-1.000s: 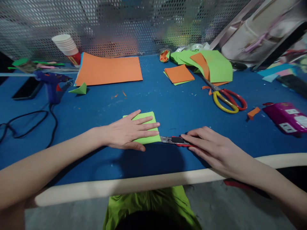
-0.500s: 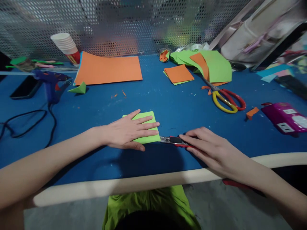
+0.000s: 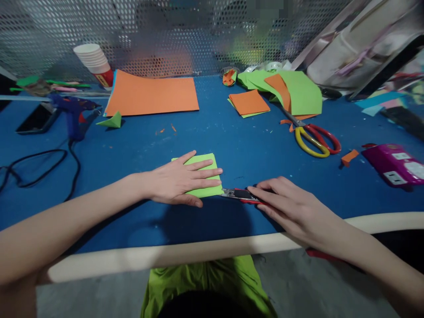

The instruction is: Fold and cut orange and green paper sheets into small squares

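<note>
My left hand [image 3: 177,179] lies flat, fingers spread, on a small stack of lime-green paper [image 3: 208,191] near the table's front. To its right, my right hand [image 3: 288,201] has its fingers closed on a red and black utility knife [image 3: 243,194]. The knife lies low along the blue table, its tip pointing left at the lower right corner of the green stack. The palm hides the stack's left part, and the fingers cover the knife's rear end.
Behind are a large orange sheet [image 3: 154,97], small orange squares [image 3: 250,102], green sheets [image 3: 304,92] and scissors [image 3: 313,137]. A blue glue gun [image 3: 73,112], its cord and paper cups [image 3: 94,64] are left; a purple power strip [image 3: 394,163] is right.
The view has shifted very slightly, so the items at the back sit a little further right. Both hands, the green stack and the knife keep the same arrangement.
</note>
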Demonstrator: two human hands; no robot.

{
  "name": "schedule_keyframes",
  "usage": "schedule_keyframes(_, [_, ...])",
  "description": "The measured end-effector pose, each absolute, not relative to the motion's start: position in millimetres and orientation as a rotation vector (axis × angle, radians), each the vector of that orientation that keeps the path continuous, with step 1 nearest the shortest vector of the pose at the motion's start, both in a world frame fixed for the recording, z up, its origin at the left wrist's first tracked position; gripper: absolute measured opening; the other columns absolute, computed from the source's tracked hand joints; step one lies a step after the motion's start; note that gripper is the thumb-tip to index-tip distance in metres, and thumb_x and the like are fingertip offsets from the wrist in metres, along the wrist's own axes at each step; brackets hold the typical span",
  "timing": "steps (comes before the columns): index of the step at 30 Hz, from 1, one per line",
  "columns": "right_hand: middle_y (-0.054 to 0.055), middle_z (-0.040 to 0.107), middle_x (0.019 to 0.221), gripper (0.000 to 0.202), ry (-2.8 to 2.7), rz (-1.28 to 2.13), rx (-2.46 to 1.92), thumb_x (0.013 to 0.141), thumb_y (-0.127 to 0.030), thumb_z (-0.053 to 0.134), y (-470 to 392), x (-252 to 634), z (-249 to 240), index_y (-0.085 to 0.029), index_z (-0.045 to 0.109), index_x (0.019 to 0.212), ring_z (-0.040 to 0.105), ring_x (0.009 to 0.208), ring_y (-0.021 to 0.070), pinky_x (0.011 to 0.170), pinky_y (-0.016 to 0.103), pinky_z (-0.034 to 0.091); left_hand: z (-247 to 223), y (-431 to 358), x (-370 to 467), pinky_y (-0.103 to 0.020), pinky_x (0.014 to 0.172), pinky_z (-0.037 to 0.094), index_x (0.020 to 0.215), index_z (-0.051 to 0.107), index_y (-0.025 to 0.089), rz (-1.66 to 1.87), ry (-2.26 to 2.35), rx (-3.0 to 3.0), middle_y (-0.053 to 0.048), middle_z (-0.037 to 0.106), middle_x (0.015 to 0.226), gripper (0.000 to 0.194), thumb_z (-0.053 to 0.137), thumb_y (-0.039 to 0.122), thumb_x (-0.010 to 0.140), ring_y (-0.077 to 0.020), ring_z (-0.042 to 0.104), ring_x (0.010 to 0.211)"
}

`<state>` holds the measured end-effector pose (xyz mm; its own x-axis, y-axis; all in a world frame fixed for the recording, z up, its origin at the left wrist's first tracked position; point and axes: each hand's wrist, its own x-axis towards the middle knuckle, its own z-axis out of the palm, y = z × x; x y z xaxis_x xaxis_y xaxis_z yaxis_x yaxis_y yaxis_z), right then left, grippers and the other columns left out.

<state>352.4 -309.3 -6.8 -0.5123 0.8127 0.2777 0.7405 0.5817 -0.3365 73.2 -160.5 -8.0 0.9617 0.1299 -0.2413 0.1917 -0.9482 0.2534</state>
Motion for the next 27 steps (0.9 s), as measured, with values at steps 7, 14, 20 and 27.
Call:
schedule_keyframes(7, [0.014, 0.064, 0.104, 0.034, -2.425, 0.247, -1.253, 0.097, -0.017, 0.047, -312, 351, -7, -0.016, 0.056, 0.13, 0.059, 0.09, 0.0217, 0.07, 0.034, 0.052, -8, -161, 73, -0.055, 0.118, -0.01, 0.152, 0.028, 0.035, -0.311, 0.232, 2.829, 0.0, 0.02, 0.162, 0.064, 0.037, 0.063, 0.094, -0.0253, 0.01, 0.151])
schedule_keyframes(14, [0.014, 0.063, 0.106, 0.036, -2.361, 0.23, -1.306, 0.096, -0.018, 0.046, -323, 344, -11, -0.019, 0.054, 0.132, 0.06, 0.092, 0.0238, 0.071, 0.037, 0.054, -9, -160, 73, -0.056, 0.118, -0.009, 0.152, 0.028, 0.036, -0.321, 0.237, 2.833, 0.001, 0.019, 0.162, 0.064, 0.037, 0.064, 0.094, -0.0252, 0.01, 0.151])
schedule_keyframes(20, [0.015, 0.063, 0.106, 0.036, -2.341, 0.216, -1.315, 0.096, -0.017, 0.046, -328, 340, -10, -0.017, 0.054, 0.131, 0.06, 0.092, 0.0241, 0.07, 0.036, 0.054, -10, -161, 72, -0.052, 0.119, -0.008, 0.151, 0.027, 0.04, -0.288, 0.248, 2.855, 0.002, 0.02, 0.162, 0.064, 0.036, 0.066, 0.093, -0.0236, 0.011, 0.151])
schedule_keyframes(27, [0.016, 0.064, 0.107, 0.035, -2.34, 0.184, -1.309, 0.097, -0.015, 0.045, -331, 335, -8, -0.016, 0.052, 0.131, 0.059, 0.09, 0.0244, 0.068, 0.037, 0.053, -12, -160, 71, -0.051, 0.118, -0.012, 0.153, 0.025, 0.037, -0.287, 0.232, 2.871, 0.002, 0.017, 0.163, 0.067, 0.029, 0.068, 0.094, -0.023, 0.006, 0.152])
